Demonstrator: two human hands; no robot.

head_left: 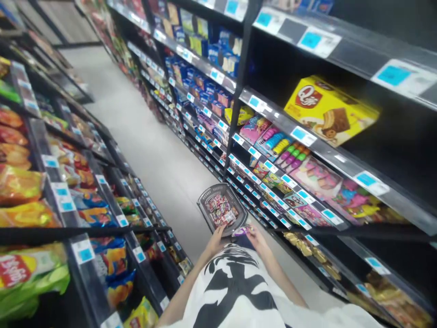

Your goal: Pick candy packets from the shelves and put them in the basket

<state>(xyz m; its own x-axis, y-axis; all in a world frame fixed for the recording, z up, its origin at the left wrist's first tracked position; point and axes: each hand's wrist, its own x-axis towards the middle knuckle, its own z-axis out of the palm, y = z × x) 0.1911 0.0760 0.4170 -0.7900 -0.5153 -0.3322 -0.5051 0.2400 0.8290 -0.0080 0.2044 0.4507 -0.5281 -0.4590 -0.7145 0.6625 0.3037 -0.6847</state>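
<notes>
My right hand (256,238) pinches the purple packet (241,231) at three o'clock, its best edge; likely light, slippery; can't tell the grip of my left hand (217,239).

Pale grey flr (126,114), dk L shelving (34,235), dk R shelving (245,68) w/ blue-white tags (394,74)
</notes>
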